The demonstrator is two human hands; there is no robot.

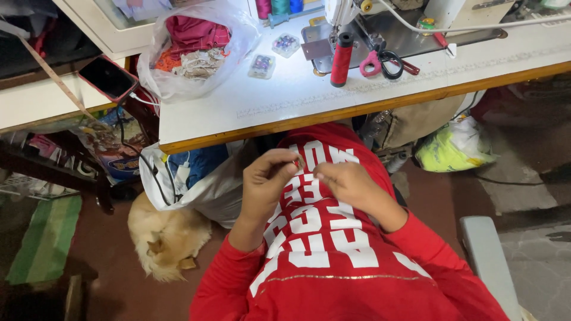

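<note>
A white desk (pixel 250 101) with a wooden edge fills the upper part of the view, a sewing machine (pixel 380 18) standing on it under a bright lamp. On the desk lie a dark red thread spool (pixel 342 59), scissors with pink and black handles (pixel 383 62), two small clear boxes (pixel 262 66) and a clear plastic bag of cloth scraps (pixel 193 47). A phone in a red case (pixel 107 78) rests on the neighbouring surface to the left. Below the desk edge, over the lap, the left hand (pixel 264 184) and the right hand (pixel 351 184) are brought close together in front of a red shirt with white print (pixel 321 238). The left hand's fingertips pinch a small reddish object (pixel 297 161), too small to identify; the right hand's fingers curl just beside it, and whether they grip anything cannot be told. A tan furry animal (pixel 166 238) lies on the floor at the left, next to a white bag (pixel 208 190).
</note>
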